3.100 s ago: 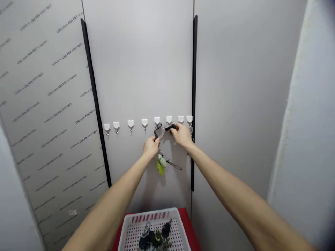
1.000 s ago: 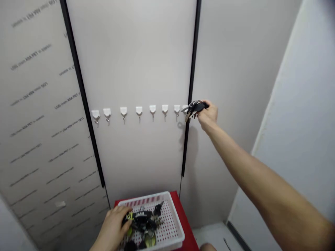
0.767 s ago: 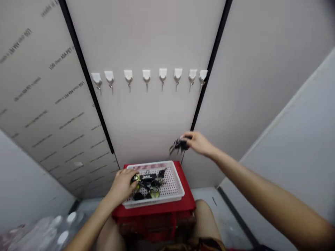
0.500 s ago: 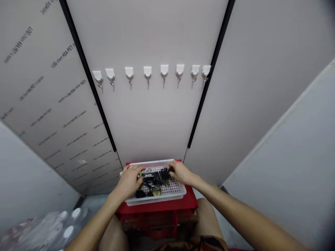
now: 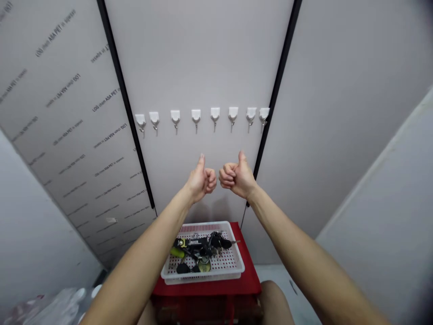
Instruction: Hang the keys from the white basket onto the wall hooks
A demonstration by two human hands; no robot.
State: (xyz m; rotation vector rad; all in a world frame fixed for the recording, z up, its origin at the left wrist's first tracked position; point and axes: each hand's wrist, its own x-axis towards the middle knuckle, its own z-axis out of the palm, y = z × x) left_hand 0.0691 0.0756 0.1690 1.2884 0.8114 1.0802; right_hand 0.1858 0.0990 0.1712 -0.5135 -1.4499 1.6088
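Note:
Both hands are raised above the basket in a thumbs-up, fingers curled into the palms and thumbs pointing up. My left hand (image 5: 202,179) is closed with nothing in it. Close beside it, my right hand (image 5: 237,176) is closed the same way, also bare; a small gap separates the two fists. Below them a white plastic basket (image 5: 223,276) holds several keys (image 5: 221,242) with black heads, a black strap with white lettering (image 5: 194,242), a bright green item (image 5: 177,252) and a round brass-coloured disc (image 5: 204,266).
The basket stands on a red cloth-covered surface (image 5: 248,271) between my knees. A row of several white adhesive hooks (image 5: 196,115) runs across the wall panel ahead. Black strips (image 5: 277,90) border the panel. Clear bottles with white caps (image 5: 79,295) stand at the lower left.
Both hands have left the basket and risen in front of the wall panel, fingers now curled and thumbs up. The keys and other items lie in the basket. The view has tilted upward.

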